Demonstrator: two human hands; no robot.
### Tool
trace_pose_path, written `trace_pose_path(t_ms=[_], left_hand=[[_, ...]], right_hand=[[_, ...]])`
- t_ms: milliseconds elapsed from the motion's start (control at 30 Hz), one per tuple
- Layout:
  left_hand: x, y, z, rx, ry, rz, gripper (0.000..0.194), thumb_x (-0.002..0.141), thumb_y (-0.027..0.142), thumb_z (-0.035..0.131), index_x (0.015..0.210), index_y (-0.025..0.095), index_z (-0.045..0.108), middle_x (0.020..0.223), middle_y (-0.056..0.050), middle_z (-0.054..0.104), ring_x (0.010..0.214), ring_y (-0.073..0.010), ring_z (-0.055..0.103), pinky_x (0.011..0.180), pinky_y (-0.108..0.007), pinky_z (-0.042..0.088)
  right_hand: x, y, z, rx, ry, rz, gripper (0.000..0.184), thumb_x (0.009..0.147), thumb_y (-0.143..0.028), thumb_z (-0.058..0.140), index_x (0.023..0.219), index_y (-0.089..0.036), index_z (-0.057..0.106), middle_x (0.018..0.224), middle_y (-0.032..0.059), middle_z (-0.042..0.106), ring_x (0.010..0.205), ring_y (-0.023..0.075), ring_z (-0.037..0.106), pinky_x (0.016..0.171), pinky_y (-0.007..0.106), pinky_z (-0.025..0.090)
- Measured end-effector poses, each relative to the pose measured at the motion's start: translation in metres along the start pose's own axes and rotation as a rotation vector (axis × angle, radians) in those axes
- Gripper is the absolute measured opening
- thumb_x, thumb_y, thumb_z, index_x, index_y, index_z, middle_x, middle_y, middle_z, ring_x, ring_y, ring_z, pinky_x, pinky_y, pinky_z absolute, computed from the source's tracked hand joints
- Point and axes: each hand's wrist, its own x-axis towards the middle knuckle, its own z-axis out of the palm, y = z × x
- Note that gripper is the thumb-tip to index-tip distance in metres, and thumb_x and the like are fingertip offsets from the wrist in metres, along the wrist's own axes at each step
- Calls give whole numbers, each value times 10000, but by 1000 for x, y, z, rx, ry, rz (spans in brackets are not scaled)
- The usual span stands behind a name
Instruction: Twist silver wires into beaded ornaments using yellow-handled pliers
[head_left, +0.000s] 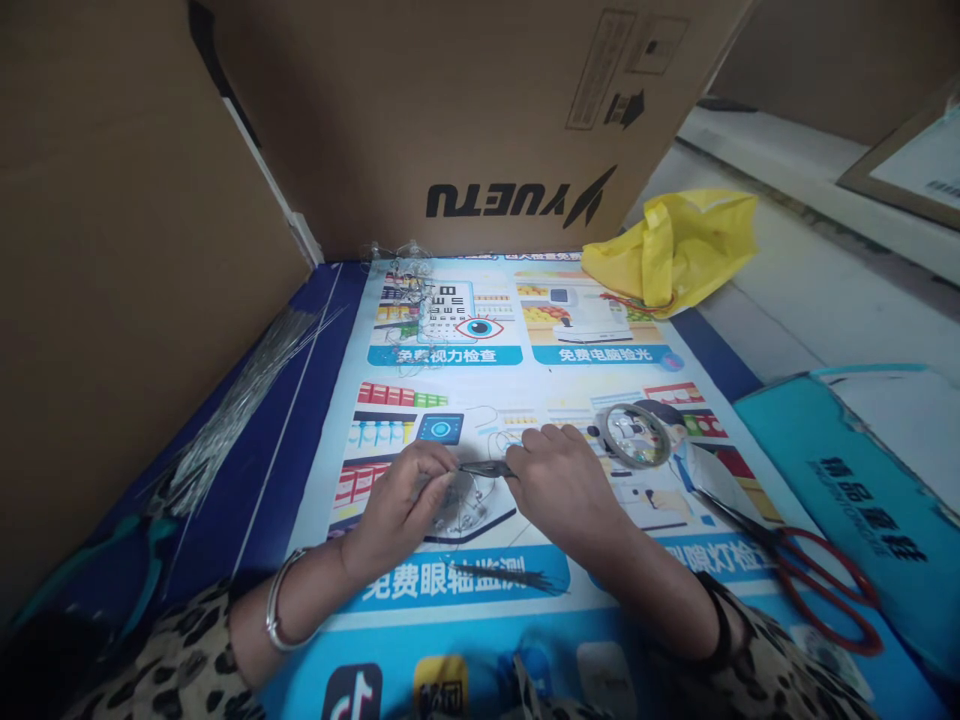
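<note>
My right hand (559, 488) is wrapped round a pair of needle-nose pliers (484, 468), whose dark jaws point left. The jaw tips meet the pinched fingertips of my left hand (414, 492). Thin wire with clear beads (459, 512) hangs just below those fingers, over the printed sheet; the exact spot where it is gripped is too small to make out. Close to my right hand sits a round ring-shaped holder (636, 436) with clear beads inside. A few short dark wires (517, 578) lie between my forearms.
Scissors (825, 588) with red handles lie at right, by a teal package (847, 500). A yellow bag (675, 255) is at back right. On the left are a wire bundle (240, 410) and teal-handled cutters (146, 545). Beaded wirework (412, 290) lies before the cardboard box (465, 120).
</note>
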Motion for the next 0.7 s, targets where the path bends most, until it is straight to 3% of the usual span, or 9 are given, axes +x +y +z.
trace_pose_path(t_ms=[700], left_hand=[[-1, 0, 0, 1, 4, -15, 59, 887, 139, 453, 855, 189, 454, 909, -59, 555, 895, -177, 557, 789, -336, 444]], right_hand=[[4, 3, 5, 5, -25, -20, 102, 781, -170, 539, 733, -178, 629, 745, 58, 613, 758, 191, 510, 672, 327, 243]])
